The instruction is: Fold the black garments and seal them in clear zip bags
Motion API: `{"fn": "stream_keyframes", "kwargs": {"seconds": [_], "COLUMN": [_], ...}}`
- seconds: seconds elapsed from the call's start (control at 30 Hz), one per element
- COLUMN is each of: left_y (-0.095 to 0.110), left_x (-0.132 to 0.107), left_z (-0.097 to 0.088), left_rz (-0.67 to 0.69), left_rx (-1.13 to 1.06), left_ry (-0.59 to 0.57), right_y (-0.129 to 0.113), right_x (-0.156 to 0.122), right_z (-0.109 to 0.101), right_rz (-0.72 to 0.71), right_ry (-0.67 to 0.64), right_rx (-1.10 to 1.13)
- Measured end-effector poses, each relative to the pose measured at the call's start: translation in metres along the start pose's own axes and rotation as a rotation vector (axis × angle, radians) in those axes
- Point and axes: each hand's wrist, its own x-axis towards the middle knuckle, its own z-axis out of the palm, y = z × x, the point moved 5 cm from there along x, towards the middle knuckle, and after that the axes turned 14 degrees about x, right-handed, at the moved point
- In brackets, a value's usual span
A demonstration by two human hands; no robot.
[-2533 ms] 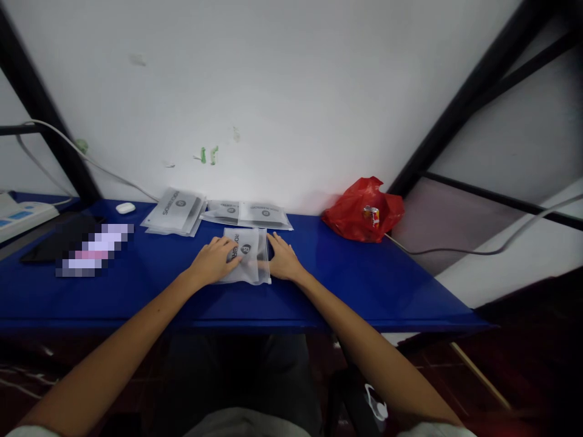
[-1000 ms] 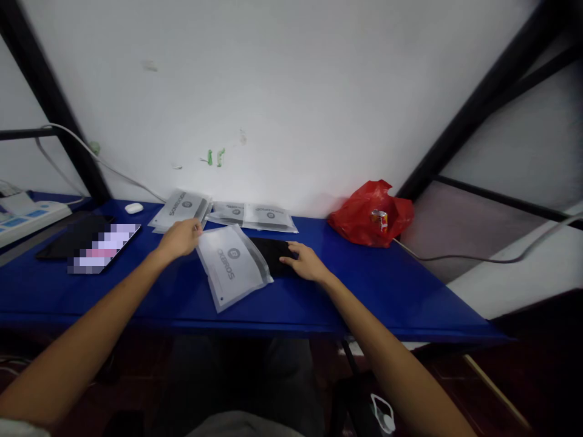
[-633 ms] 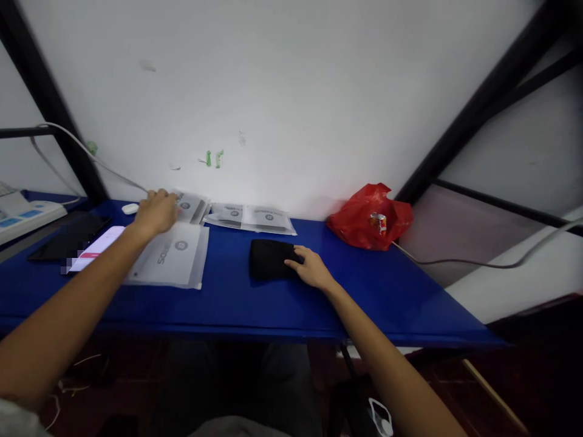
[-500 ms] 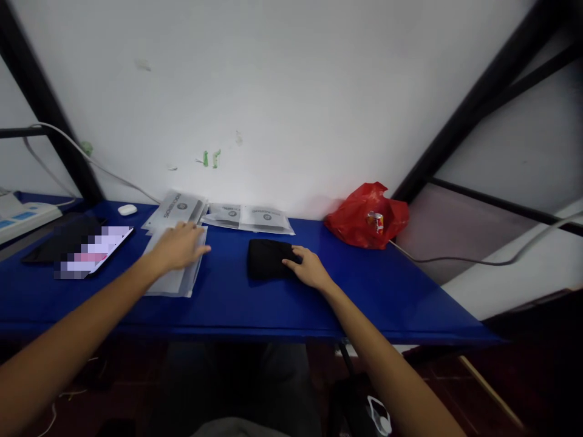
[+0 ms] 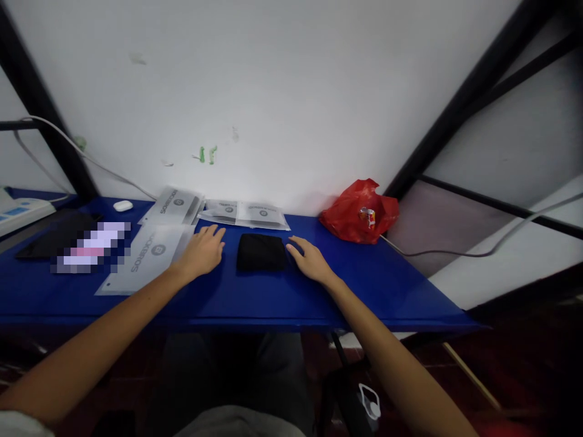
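Black cloth (image 5: 261, 252), folded flat, sits mid-desk (image 5: 392, 285) between both hands. Left hand (image 5: 203, 250) lies palm down just left of it, fingers spread and slack, holding nothing; fingertips near the cloth's left edge but apart from it. Right hand (image 5: 310, 260) also palm down, fingers loose and open, index tip at or just touching the cloth's right edge; can't tell contact for sure. Neither grip is closed on anything.

Risks, as a judgement: the cloth is soft and the desk top looks slick, so a one-sided push would likely slide or bunch it and undo the fold rather than lift it. The left forearm lies just beside the empty pouch (image 5: 148, 258), partly over its near corner; a sweep of that arm could drag the pouch toward the front edge. Pouch stack (image 5: 175, 206) and pouch pair (image 5: 243, 213) by the wall sit just behind the cloth, so a forward shove could ruck them.

Pose: both forearms reach in from below, converging on the cloth, wrists low, elbows off the desk. Red bag (image 5: 357, 212) well right, phone (image 5: 86, 252) and earbud case (image 5: 122, 206) well left, out of reach.
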Motion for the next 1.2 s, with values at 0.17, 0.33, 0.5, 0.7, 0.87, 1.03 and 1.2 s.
{"fn": "stream_keyframes", "kwargs": {"seconds": [0.17, 0.33, 0.5, 0.7, 0.87, 1.03, 1.2], "left_y": [0.017, 0.016, 0.007, 0.013, 0.078, 0.118, 0.110], "left_x": [0.004, 0.001, 0.002, 0.005, -0.007, -0.009, -0.004], "left_z": [0.039, 0.049, 0.049, 0.008, -0.038, -0.042, -0.033], "left_rz": [-0.095, -0.065, 0.010, 0.043, 0.274, 0.318, 0.245], "left_rx": [-0.190, -0.239, -0.239, -0.169, -0.119, -0.089, -0.112], "left_ry": [-0.158, -0.129, -0.077, 0.125, 0.192, 0.152, 0.084], "right_y": [0.027, 0.031, 0.029, 0.029, 0.037, 0.043, 0.044], "right_x": [-0.006, -0.009, -0.007, -0.001, -0.002, -0.003, -0.003], "right_z": [0.001, 0.005, -0.003, -0.018, -0.016, -0.015, -0.015], "right_rz": [0.122, 0.133, 0.090, -0.011, 0.018, 0.053, 0.059], "right_ry": [-0.106, -0.121, -0.125, -0.074, 0.028, 0.038, 0.033], "right_rx": [-0.205, -0.252, -0.263, -0.143, -0.199, -0.218, -0.196]}}
